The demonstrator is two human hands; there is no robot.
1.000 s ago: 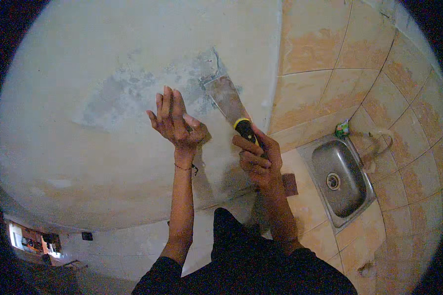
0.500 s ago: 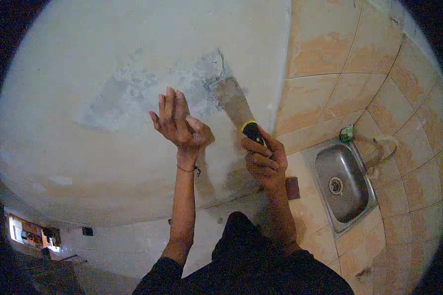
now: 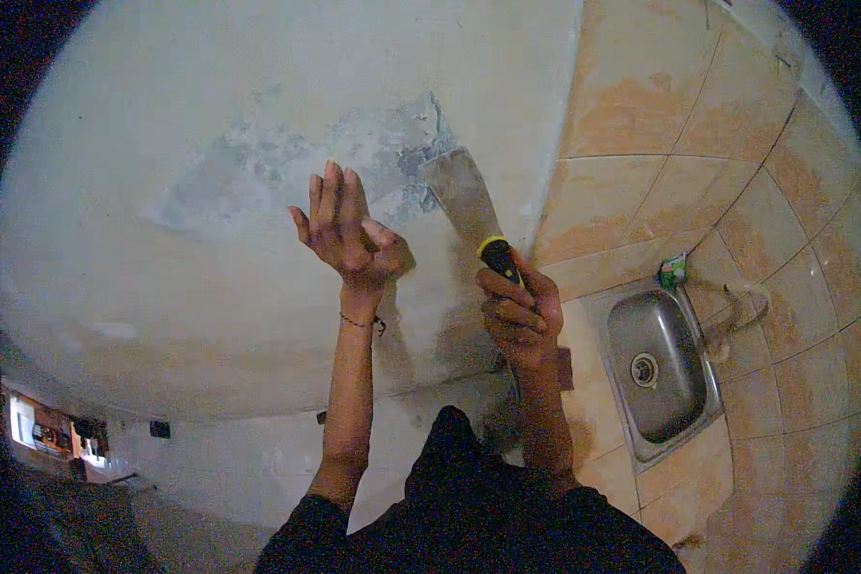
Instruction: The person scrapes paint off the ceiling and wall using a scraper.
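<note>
My right hand (image 3: 521,311) grips the black and yellow handle of a broad putty knife (image 3: 464,196). Its wide flat blade points up and to the left, with the tip at the right end of a rough grey patch (image 3: 230,172) where the pale wall's (image 3: 354,57) coating is gone. Flaking edges show around the blade tip. My left hand (image 3: 349,230) is held up before the wall with its fingers stretched out and holds nothing. Whether its palm touches the wall I cannot tell. A thin dark bracelet (image 3: 359,322) circles the left wrist.
At right, a steel sink (image 3: 660,368) is set in a tiled counter (image 3: 593,387). Behind its corner sits a small green and white packet (image 3: 673,270). Orange-beige tiles (image 3: 660,105) cover the adjoining wall. A small reddish-brown block (image 3: 565,370) lies by my right forearm.
The putty knife and my right hand have shifted slightly right along the wall. The view has turned a little, and my left hand keeps nearly the same pose.
</note>
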